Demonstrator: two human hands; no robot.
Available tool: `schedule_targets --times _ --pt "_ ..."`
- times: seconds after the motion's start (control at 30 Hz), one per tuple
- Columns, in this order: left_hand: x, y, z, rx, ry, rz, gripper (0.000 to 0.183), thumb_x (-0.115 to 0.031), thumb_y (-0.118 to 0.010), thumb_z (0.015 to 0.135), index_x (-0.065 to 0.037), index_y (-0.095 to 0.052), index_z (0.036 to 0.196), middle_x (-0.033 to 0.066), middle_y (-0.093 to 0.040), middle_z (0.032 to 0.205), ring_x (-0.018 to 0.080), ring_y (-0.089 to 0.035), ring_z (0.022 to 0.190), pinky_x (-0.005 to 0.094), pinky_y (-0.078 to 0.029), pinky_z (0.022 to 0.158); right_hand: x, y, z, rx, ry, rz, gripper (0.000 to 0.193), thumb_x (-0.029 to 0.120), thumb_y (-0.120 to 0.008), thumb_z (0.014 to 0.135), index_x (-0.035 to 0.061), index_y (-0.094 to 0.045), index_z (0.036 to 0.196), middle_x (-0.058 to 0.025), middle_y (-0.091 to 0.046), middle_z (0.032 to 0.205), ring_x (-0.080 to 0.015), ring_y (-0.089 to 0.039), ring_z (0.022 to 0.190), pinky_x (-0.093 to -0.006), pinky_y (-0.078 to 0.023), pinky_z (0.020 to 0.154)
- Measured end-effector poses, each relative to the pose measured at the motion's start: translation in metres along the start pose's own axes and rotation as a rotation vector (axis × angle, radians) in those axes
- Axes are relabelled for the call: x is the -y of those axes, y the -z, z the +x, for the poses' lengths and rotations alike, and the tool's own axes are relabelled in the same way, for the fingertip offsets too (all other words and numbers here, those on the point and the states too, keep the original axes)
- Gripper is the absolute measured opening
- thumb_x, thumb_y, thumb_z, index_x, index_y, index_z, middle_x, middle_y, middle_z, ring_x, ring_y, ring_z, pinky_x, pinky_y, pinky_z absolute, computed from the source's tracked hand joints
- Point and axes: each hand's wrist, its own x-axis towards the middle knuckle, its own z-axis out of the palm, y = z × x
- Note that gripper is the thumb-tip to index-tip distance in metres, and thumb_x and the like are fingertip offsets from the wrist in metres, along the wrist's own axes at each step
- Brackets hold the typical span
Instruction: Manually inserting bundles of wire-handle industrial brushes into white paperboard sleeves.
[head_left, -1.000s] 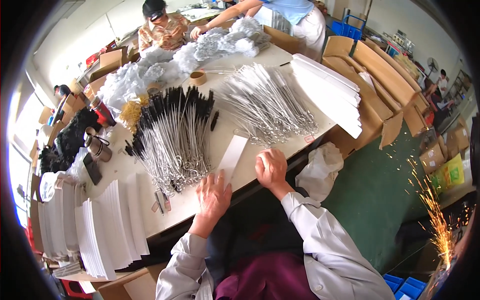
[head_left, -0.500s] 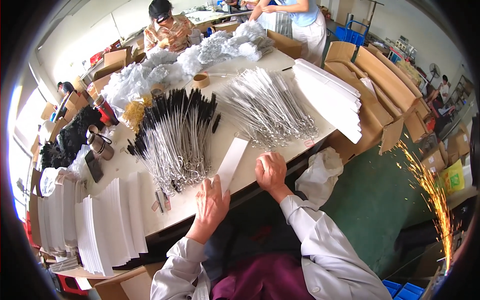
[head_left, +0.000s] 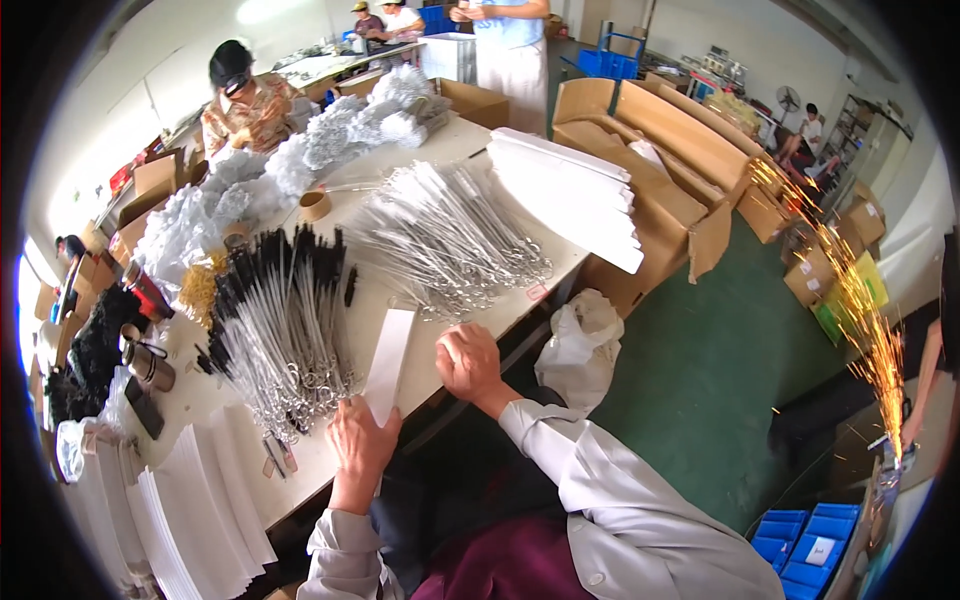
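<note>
My left hand (head_left: 362, 445) is at the table's front edge, thumb and fingers closed on the lower end of a flat white card sleeve (head_left: 389, 350). The sleeve slants away over the table. To its right, my right hand (head_left: 468, 362) is curled into a fist on the edge; whatever it may hold is hidden. Left of the sleeve spreads a pile of black-bristled brushes (head_left: 285, 340) with looped wire handles turned toward me. Beyond my right hand lies a pile of white-bristled wire brushes (head_left: 450, 235).
White card sleeves (head_left: 200, 500) are stacked at the near left, more (head_left: 570, 195) at the far right. A tape roll (head_left: 315, 206), metal flask (head_left: 147, 362) and white bag (head_left: 580, 350) are around. A person (head_left: 250, 115) sits opposite. Sparks (head_left: 860, 310) fly on the right.
The view has swung to the right, so the table and both hands appear further left and more of the right side shows. Both hands keep about the same pose, the left on the sleeve.
</note>
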Motion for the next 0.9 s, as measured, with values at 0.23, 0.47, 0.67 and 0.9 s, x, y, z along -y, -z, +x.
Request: schedule_targets --times 0.23,0.47,0.67,0.9 --pt "-0.004 0.004 -0.002 -0.046 -0.02 -0.012 0.047 -0.038 -0.08 0.078 0.001 -0.058 0.092 0.0238 -0.067 0.092 0.0436 -0.069 0.083 0.0527 -0.055 0.076 0.002 -0.002 0.003 0.008 -0.04 0.05 0.007 0.01 -0.065 0.082 0.007 -0.059 0.082 -0.0112 -0.061 0.086 -0.0332 -0.059 0.081 -0.0455 -0.046 0.075" --pt "-0.021 0.005 -0.001 -0.085 -0.019 -0.057 0.041 -0.031 -0.08 0.079 0.002 -0.057 0.089 0.0253 -0.067 0.083 0.0446 -0.068 0.079 0.0529 -0.054 0.074 0.002 -0.001 0.003 -0.008 -0.016 0.066 0.005 0.008 -0.066 0.08 0.0078 -0.062 0.083 -0.0073 -0.061 0.088 -0.0303 -0.058 0.081 -0.0424 -0.045 0.073" --pt "-0.019 0.011 -0.008 -0.049 -0.012 -0.06 0.039 -0.031 -0.078 0.081 0.002 -0.057 0.088 0.0257 -0.067 0.082 0.0445 -0.069 0.078 0.0527 -0.055 0.073 0.003 0.001 0.002 -0.009 -0.024 0.095 0.007 0.007 -0.067 0.079 0.0077 -0.061 0.083 -0.0072 -0.061 0.088 -0.0304 -0.057 0.082 -0.0427 -0.045 0.074" --pt "-0.019 0.01 -0.013 -0.083 -0.019 0.01 0.039 -0.031 -0.077 0.082 0.002 -0.059 0.091 0.0244 -0.068 0.082 0.0442 -0.07 0.078 0.0524 -0.055 0.072 -0.001 0.003 -0.002 0.023 -0.039 0.077 0.009 0.008 -0.068 0.079 0.0076 -0.06 0.084 -0.0073 -0.06 0.089 -0.0306 -0.057 0.082 -0.0428 -0.045 0.075"
